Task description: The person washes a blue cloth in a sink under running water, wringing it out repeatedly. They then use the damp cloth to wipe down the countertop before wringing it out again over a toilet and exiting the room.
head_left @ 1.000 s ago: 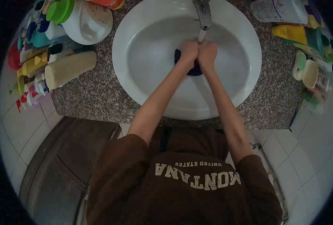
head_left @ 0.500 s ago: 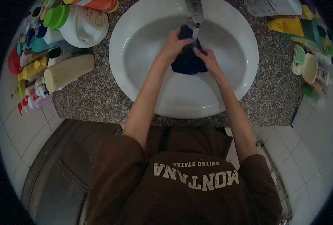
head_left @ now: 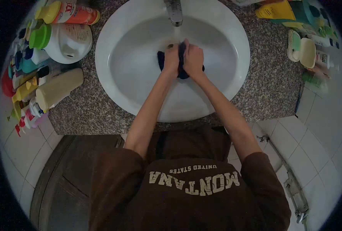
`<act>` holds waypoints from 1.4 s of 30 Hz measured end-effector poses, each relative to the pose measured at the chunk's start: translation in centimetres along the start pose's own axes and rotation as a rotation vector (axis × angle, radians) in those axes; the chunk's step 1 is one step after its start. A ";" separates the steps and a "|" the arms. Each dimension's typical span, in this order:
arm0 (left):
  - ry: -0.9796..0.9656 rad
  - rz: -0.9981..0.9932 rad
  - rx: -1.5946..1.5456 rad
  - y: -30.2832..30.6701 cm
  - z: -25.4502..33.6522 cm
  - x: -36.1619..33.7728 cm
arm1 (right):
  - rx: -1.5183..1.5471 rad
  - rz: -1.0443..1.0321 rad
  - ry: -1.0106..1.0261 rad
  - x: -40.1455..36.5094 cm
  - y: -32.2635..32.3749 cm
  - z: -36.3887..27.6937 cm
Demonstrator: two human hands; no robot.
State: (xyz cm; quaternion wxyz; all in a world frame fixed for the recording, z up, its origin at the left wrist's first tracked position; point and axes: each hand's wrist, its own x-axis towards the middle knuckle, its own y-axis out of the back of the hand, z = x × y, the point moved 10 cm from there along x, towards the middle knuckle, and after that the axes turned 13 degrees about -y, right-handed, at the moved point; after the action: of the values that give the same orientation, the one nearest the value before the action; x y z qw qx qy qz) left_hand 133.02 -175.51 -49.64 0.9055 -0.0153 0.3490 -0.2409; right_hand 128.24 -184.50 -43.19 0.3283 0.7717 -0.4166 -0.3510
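Observation:
A dark navy cloth (head_left: 183,72) is bunched in the white sink (head_left: 221,92), low in the bowl. My left hand (head_left: 171,61) is closed on its left part, and a loose piece sticks out past the wrist. Pressed close beside it, my right hand (head_left: 193,58) grips the other part, with a fold standing up between the two fists. Above them is the metal faucet (head_left: 174,14), and a faint stream seems to fall from it. Most of the cloth is hidden by my fingers.
On the granite counter (head_left: 263,77), a white jug with a green cap (head_left: 69,42), an orange bottle (head_left: 76,14) and a cream bottle (head_left: 59,88) crowd the left. To the right are a yellow tube (head_left: 277,10) and an open soap box (head_left: 307,53).
My hands have come together and closed tighter on the cloth, which is now bunched rather than hanging spread under the faucet. The whole view has shifted somewhat.

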 end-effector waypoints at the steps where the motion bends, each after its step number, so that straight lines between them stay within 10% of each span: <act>1: -0.011 -0.060 0.086 -0.4 0.6 0.7 | 0.039 0.037 0.089 -0.3 0.4 -0.8; 6: 0.033 -0.038 -0.259 -1.4 2.5 0.0 | -0.037 0.021 0.242 -0.8 1.7 -4.8; 8: 0.054 -0.079 0.053 -0.5 2.8 -2.1 | -0.062 0.021 0.301 -0.5 2.1 -4.8; 11: 0.019 -0.222 0.037 -1.5 3.6 -2.2 | 0.073 -0.103 0.035 0.7 1.8 -2.1; 13: 0.018 -0.238 -0.032 -2.1 4.3 -2.4 | 0.205 0.354 0.301 -0.1 5.1 -2.6; 16: -0.270 -0.264 0.191 -2.2 7.9 -2.7 | 0.180 0.044 -0.111 1.5 5.7 -1.1; 18: -0.728 -0.365 0.615 -2.7 9.3 -2.3 | 0.903 -0.107 -0.365 1.4 5.3 1.7; 21: -0.657 -0.553 0.463 -2.7 7.4 -1.4 | 1.511 -0.466 -0.808 -0.5 1.4 3.2; 25: -0.405 -0.596 0.207 -2.4 7.2 -1.8 | 1.456 -0.614 -0.858 -2.6 1.4 2.4; 28: -0.479 -0.533 0.145 -1.9 7.9 -0.9 | 0.861 -0.712 -0.558 -2.8 0.6 1.5; 30: -0.583 -0.377 0.189 -1.5 7.2 0.1 | 0.240 -0.554 -0.321 -2.3 0.2 2.0; 38: -0.136 -0.002 -0.068 -1.9 2.1 -0.8 | -0.034 -0.039 -0.129 0.8 2.6 -0.5; 39: -0.168 0.078 0.123 -1.2 2.7 -1.0 | 0.066 -0.045 -0.245 2.3 1.8 1.6; 40: -0.194 0.150 0.317 -0.5 3.2 -1.3 | -0.192 0.102 0.131 1.4 1.9 -1.7; 41: -0.566 0.078 0.395 -1.0 5.5 -0.9 | -0.104 0.098 0.077 0.7 1.6 -1.4; 42: -0.199 0.008 0.169 -0.3 3.1 0.6 | -0.019 0.090 0.032 -0.6 1.2 -1.7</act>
State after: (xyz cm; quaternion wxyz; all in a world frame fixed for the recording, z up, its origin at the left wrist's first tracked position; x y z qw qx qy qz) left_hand 135.26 -176.47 -47.55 0.9346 0.0385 0.2360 -0.2633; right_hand 128.90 -184.11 -41.14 0.3578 0.7545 -0.4420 -0.3276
